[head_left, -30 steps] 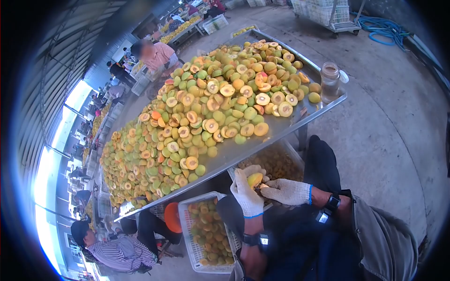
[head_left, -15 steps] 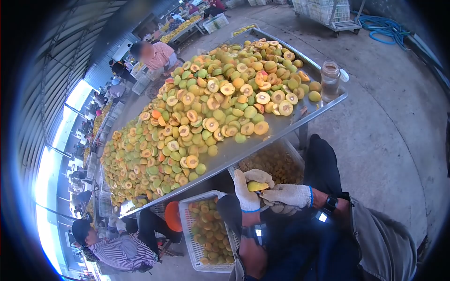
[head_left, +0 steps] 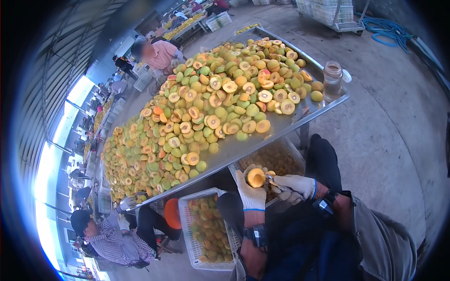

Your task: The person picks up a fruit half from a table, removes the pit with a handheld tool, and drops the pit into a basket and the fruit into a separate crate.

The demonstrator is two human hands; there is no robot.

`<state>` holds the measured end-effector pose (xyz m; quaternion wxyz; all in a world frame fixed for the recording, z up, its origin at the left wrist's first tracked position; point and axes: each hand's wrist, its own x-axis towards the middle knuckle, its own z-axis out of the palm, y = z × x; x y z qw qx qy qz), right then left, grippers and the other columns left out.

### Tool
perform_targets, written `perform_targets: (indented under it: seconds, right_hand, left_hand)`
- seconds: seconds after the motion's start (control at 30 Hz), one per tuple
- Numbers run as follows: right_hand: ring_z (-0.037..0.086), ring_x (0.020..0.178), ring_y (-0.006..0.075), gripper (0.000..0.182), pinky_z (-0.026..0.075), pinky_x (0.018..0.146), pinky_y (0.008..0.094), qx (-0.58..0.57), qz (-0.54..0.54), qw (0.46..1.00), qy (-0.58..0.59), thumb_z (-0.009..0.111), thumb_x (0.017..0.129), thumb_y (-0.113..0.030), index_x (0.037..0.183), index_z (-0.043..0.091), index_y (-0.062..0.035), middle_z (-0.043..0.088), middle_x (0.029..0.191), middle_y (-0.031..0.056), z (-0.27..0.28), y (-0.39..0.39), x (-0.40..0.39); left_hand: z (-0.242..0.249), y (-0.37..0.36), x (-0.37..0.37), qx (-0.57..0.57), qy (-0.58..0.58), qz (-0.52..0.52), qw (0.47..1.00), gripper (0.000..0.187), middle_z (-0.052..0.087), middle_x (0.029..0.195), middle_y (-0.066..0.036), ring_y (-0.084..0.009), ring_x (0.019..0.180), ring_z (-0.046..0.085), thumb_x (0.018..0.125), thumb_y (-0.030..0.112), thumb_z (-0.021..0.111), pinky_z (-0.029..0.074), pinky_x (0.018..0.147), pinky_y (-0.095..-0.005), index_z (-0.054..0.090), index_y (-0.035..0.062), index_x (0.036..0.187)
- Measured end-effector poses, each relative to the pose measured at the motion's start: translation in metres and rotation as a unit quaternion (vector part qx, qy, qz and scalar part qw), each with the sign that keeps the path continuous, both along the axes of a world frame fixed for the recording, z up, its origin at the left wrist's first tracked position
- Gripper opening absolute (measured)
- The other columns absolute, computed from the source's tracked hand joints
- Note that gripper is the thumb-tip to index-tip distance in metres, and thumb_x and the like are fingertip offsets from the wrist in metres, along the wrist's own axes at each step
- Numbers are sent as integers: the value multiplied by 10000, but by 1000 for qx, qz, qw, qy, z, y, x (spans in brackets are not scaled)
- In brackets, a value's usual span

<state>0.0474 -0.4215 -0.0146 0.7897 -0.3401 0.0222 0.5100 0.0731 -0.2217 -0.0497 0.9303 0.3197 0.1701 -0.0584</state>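
My left hand [head_left: 248, 193], in a white knit glove, holds a peach half [head_left: 256, 178] with its hollowed cut face turned up. Close beside it is my right hand [head_left: 297, 186], gloved too, its fingers closed. At its fingertips shows a small orange-brown piece [head_left: 270, 174]; what else the fingers grip is too small to tell. Both hands are over a pale bin [head_left: 294, 146] with a brown layer of what look like pits. Beyond them a metal-topped table [head_left: 225, 158] bears a large heap of halved peaches [head_left: 201, 107].
A white plastic basket [head_left: 184, 208] of peach pieces stands left of my knee, by an orange round object [head_left: 172, 213]. A jar [head_left: 332, 80] stands at the table's right corner. A person in a striped shirt [head_left: 124, 246] sits at left; another in pink [head_left: 163, 55] works across the table.
The peach half in my left hand has turned from side-on to cut face up. My right hand has drawn slightly away and up. The striped-shirt person's hand has reached to the heap.
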Motion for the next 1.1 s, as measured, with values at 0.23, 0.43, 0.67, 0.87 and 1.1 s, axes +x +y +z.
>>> perform_targets:
  seconds: [0.23,0.43,0.67,0.87,1.1]
  right_hand:
    - [498,471,84,529,404,440,256,-305,-62,941,-133,457,1067,-576,865,593,-107,527,629,-25,6,13,5]
    - [531,492,86,470,419,449,262,-281,-93,937,-183,464,1053,-544,890,591,-121,565,688,-24,-13,13,4]
    - [534,510,74,373,393,411,242,-286,-62,945,-143,482,1059,-485,993,571,-130,556,734,-33,-16,24,12]
    - [540,536,77,360,421,447,253,-287,-78,944,-140,506,1059,-471,1015,562,-117,559,759,-28,-37,15,14]
    - [562,577,94,325,457,520,271,-283,-124,943,-126,531,1064,-424,1035,577,-104,571,756,-12,-41,2,16]
  left_hand:
    - [47,29,-29,549,-184,34,814,399,662,1151,-152,-302,1102,669,930,21,708,584,916,-423,560,-23,1298]
    - [55,176,-69,519,36,289,803,360,694,1175,-179,-271,1042,703,972,175,677,559,925,-367,651,-69,1236]
    - [54,190,-50,703,59,251,663,359,718,1173,-195,-270,1000,687,996,150,594,528,948,-383,666,-110,1233]
    - [33,62,101,763,-179,37,620,349,712,1192,-232,-358,1111,682,909,179,691,521,988,-415,717,-21,1194]
    - [-40,18,213,881,-174,-90,431,501,672,1237,-252,-439,1156,624,799,261,733,504,1003,-506,689,61,1257]
